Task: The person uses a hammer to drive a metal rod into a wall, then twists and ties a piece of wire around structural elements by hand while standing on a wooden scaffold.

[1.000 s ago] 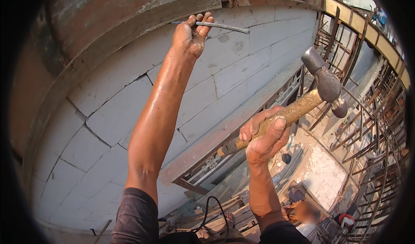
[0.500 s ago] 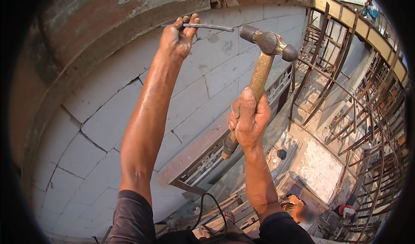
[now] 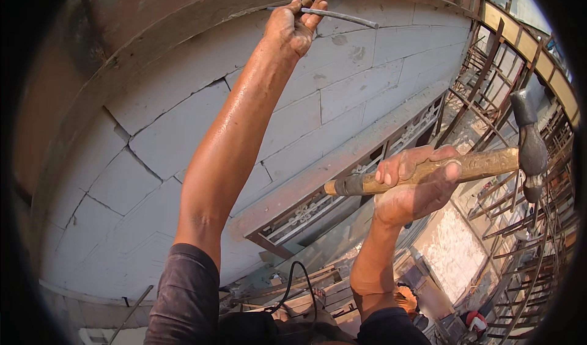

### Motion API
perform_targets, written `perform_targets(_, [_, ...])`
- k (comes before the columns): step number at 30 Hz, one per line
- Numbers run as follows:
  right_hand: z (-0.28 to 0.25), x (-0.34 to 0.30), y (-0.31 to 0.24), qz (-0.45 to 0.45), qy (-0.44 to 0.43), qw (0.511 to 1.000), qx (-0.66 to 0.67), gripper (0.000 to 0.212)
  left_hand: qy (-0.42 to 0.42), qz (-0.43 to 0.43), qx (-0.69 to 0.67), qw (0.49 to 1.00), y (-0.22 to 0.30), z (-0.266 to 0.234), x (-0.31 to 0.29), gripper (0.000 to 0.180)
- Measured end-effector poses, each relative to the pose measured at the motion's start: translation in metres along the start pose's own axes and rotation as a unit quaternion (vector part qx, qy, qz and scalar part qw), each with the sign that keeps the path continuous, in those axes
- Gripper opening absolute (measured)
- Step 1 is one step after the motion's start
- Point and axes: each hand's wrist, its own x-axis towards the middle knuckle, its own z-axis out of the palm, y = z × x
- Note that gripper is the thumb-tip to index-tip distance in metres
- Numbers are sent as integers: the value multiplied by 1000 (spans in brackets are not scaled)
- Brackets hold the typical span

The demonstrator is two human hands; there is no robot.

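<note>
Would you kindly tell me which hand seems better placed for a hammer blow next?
Probably the right hand: it holds the hammer by its handle, while the left hand is raised high, taken up with a thin grey rod.

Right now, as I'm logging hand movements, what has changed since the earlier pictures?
The right hand has moved the hammer rightward: half a second ago its head was close to the free end of the rod; now it is well away, the handle nearly level in view. Nothing was taken up or let go. The left hand still holds the rod.
</note>
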Motion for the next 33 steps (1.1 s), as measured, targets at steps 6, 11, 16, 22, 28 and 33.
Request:
perform_targets(6, [-26,-6,4,160,-142,959,-184,37,-51,8,54,997,13,-38,32,27])
perform_targets(11, [-4,-10,9,-4,-14,995,-98,48,-52,4,20,998,-2,-29,34,23])
perform_targets(16, [-8,-12,-5,182,-94,939,-276,48,-36,43,44,997,9,-40,36,24])
perform_targets(22, [-3,-21,19,32,-63,982,-174,31,-44,-4,16,999,4,-29,29,25])
perform_targets(28, [-10,-5,-24,132,-122,983,-38,33,14,16,-16,1000,13,-6,-10,18])
perform_targets(33, [-6,-3,23,186,-167,955,-160,38,19,-7,-33,999,6,3,-6,18])
